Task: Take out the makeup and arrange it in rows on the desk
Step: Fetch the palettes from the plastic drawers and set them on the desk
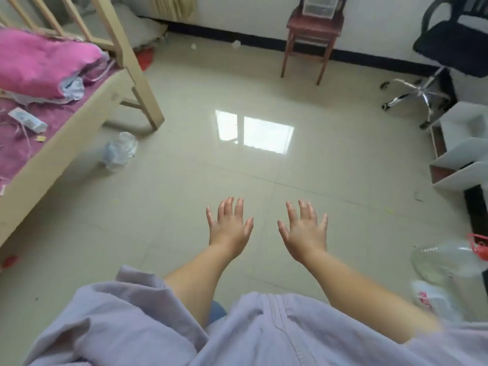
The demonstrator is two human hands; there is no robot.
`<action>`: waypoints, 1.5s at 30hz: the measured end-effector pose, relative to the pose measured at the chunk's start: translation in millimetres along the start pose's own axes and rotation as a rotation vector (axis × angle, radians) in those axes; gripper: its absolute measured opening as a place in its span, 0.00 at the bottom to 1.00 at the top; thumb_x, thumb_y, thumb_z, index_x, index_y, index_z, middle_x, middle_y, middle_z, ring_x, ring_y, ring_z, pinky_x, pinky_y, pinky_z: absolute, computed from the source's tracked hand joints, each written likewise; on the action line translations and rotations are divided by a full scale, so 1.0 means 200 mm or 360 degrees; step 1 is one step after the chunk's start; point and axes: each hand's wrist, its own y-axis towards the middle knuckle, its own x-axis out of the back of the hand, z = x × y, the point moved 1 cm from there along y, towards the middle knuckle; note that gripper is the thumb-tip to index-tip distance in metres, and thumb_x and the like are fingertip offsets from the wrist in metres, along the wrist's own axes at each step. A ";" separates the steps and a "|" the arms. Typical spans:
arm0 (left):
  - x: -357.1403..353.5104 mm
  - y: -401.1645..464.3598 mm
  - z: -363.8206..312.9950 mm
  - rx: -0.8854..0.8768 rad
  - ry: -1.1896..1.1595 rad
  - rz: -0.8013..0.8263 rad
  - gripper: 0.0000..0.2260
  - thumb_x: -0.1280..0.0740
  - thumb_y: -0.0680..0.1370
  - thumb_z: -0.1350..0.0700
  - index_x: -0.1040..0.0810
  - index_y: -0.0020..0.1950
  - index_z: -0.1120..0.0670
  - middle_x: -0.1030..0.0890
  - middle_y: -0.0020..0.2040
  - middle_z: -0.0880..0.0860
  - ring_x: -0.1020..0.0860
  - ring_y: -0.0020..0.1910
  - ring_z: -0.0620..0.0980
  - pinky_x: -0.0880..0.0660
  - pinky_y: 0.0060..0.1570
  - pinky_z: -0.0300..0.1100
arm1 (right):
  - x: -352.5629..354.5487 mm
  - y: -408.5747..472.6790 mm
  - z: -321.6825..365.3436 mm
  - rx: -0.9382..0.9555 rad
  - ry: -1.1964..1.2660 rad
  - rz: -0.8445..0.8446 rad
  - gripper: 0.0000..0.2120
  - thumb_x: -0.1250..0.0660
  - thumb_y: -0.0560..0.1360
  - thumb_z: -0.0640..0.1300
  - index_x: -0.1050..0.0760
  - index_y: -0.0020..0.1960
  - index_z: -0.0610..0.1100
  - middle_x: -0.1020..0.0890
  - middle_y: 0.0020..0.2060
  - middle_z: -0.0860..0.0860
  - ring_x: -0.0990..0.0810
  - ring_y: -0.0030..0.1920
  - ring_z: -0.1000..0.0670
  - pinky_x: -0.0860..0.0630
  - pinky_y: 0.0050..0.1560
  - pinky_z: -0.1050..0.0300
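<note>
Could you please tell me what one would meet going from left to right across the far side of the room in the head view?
Pink bedding on the pale wooden bed frame → dark red wooden chair carrying a clear plastic drawer box → black swivel office chair on a chrome star base.

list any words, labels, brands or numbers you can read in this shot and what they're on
None can be read.
White tube on the bed: bluish print, too blurred to read.
White plastic bag on the floor at right: red marks, too blurred to read.
Both hands, left hand and right hand, are open and hold nothing with text.
</note>
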 end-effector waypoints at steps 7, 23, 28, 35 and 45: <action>0.07 0.54 -0.34 -0.0228 0.0081 0.0085 0.23 0.51 0.82 0.45 0.46 0.76 0.50 0.45 0.76 0.53 0.48 0.75 0.52 0.59 0.72 0.59 | 0.13 0.39 -0.30 -0.0283 0.0096 -0.0008 0.26 0.55 0.81 0.58 0.49 0.76 0.50 0.47 0.76 0.47 0.51 0.76 0.47 0.53 0.73 0.40; 0.69 2.25 -0.69 -0.0403 0.0178 0.0135 0.20 0.51 0.82 0.45 0.37 0.72 0.50 0.42 0.75 0.54 0.45 0.74 0.52 0.58 0.72 0.59 | 0.85 1.93 -0.45 -0.0569 0.0283 -0.0091 0.26 0.54 0.81 0.57 0.48 0.76 0.50 0.46 0.76 0.47 0.48 0.75 0.47 0.47 0.72 0.44; 0.76 2.77 -0.93 -0.0433 0.0157 0.0133 0.20 0.51 0.82 0.45 0.38 0.72 0.50 0.42 0.75 0.55 0.44 0.74 0.53 0.55 0.73 0.58 | 1.04 2.43 -0.66 -0.0553 0.0278 -0.0091 0.27 0.54 0.81 0.58 0.49 0.76 0.49 0.45 0.76 0.46 0.44 0.74 0.46 0.40 0.67 0.48; 0.98 3.60 -1.45 -0.0341 0.0048 0.0059 0.20 0.50 0.82 0.45 0.36 0.71 0.51 0.39 0.74 0.54 0.44 0.74 0.51 0.53 0.73 0.56 | 1.49 3.32 -1.09 -0.0404 0.0166 -0.0102 0.26 0.53 0.81 0.58 0.48 0.76 0.50 0.43 0.75 0.46 0.43 0.73 0.46 0.39 0.66 0.48; 1.29 4.70 -1.83 -0.0242 -0.0006 0.0002 0.20 0.49 0.82 0.46 0.37 0.71 0.51 0.37 0.72 0.53 0.41 0.73 0.51 0.52 0.72 0.56 | 1.99 4.47 -1.31 -0.0217 0.0107 -0.0048 0.26 0.54 0.81 0.57 0.49 0.76 0.50 0.44 0.75 0.47 0.45 0.74 0.47 0.42 0.68 0.48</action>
